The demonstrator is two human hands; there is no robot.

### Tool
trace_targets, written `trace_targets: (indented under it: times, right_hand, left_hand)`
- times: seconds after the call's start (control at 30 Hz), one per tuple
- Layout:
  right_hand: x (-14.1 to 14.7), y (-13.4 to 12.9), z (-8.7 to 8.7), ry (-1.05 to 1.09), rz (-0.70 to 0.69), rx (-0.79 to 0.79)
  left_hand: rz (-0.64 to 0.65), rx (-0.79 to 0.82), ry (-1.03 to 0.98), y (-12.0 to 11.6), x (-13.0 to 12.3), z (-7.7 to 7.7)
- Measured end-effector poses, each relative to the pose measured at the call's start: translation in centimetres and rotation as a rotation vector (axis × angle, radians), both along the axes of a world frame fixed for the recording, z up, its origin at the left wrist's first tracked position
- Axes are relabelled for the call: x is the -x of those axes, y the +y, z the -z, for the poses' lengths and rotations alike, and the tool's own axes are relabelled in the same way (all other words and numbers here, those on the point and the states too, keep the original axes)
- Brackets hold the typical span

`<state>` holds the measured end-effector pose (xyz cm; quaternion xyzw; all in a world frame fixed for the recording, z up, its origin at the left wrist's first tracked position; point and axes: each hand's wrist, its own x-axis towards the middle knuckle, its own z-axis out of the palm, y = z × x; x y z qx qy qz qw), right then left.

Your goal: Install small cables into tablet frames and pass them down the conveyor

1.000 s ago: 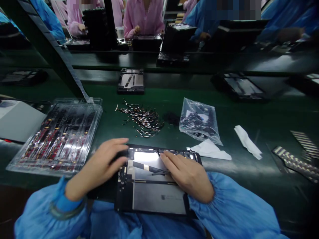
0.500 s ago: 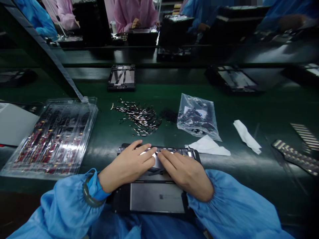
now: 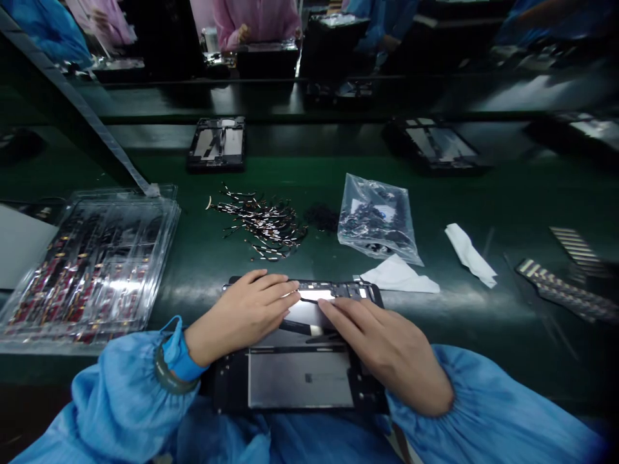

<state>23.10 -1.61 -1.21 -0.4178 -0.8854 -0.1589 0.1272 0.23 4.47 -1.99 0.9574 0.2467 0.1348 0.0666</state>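
Observation:
An opened tablet (image 3: pixel 355 380) lies in front of me, with a silver battery (image 3: pixel 300 380) on its near side. Over its far edge, my left hand (image 3: pixel 249 312) has its fingers bent together, the tips by the row of small parts. My right hand (image 3: pixel 387 341) reaches in from the other side, thumb and fingertips pinched low over the silver plate. Between both sets of fingertips runs a short thin black cable (image 3: pixel 309 300), its ends hidden by the fingers. Dark flat ribbon strips (image 3: pixel 294 328) cross the tablet's middle.
Beyond the tablet lie a pile of short black cables (image 3: pixel 268 222), a clear bag of small dark parts (image 3: pixel 377 219) and white cloths (image 3: pixel 399 276). Clear trays of parts (image 3: pixel 91 270) stand left. Other opened tablets (image 3: pixel 217 145) sit on the far belt; people work behind it.
My right hand has drawn back to the right and nearer me, its fingertips parting from the left ones. The black cable now shows between them. The view has shifted slightly.

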Motion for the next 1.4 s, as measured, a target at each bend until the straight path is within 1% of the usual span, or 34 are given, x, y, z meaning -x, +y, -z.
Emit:
trace_targets:
  times: [0.17,0.33,0.73,0.87,0.97,1.03,1.07,1.13,1.17,1.2,1.23,1.3,1.37,1.4]
  right_hand:
    - [-0.6,0.2,0.8,-0.004,0.009,-0.065]
    - [-0.6,0.2,1.1,0.032,0.002,-0.068]
    - [-0.4,0.3,1.0,0.028,0.02,-0.063]
    - [-0.4,0.3,1.1,0.027,0.027,-0.054]
    - [-0.7,0.0,1.0,0.003,0.037,-0.057]
    - [-1.3,-0.6,0.9,0.038,0.065,-0.056]
    - [-1.7,-1.0,0.9,0.096,0.101,-0.055]
    - [-2.6,-1.8,1.1,0.266,0.238,-0.047]
    - [-3.0,-2.3,1.2,0.349,0.343,-0.029]
    - [-3.4,-2.6,1.4,0.417,0.459,0.018]
    - [-3.8,-3.0,1.7,0.474,0.567,0.103]
    - [-4.3,-3.4,2.0,0.594,0.735,0.376]
    - [-4.7,-3.8,2.2,0.762,0.825,0.677]
    - [-4.8,-3.9,2.2,0.854,0.858,0.803]
  left_hand:
    - [-0.008,-0.103,0.046,-0.3,-0.2,0.3]
    - [-0.012,-0.158,0.062,-0.4,-0.1,0.5]
    - [-0.002,-0.16,0.068,-0.3,-0.2,0.6]
    - [0.0,-0.138,0.074,-0.3,-0.1,0.6]
    - [-0.01,-0.091,0.04,-0.3,0.1,0.6]
    - [-0.016,-0.019,-0.009,-0.1,0.3,0.6]
    - [-0.037,0.02,-0.036,0.1,0.3,0.6]
    - [-0.123,0.088,-0.058,0.4,0.1,0.6]
    - [-0.174,0.106,-0.04,0.6,-0.1,0.7]
    - [-0.211,0.116,0.0,0.7,-0.4,0.7]
    - [-0.225,0.124,0.061,0.9,-0.7,0.6]
    - [-0.226,0.141,0.172,1.0,-1.3,0.4]
    - [-0.265,0.171,0.198,1.2,-1.4,-0.1]
    - [-0.315,0.197,0.171,1.3,-1.3,-0.5]
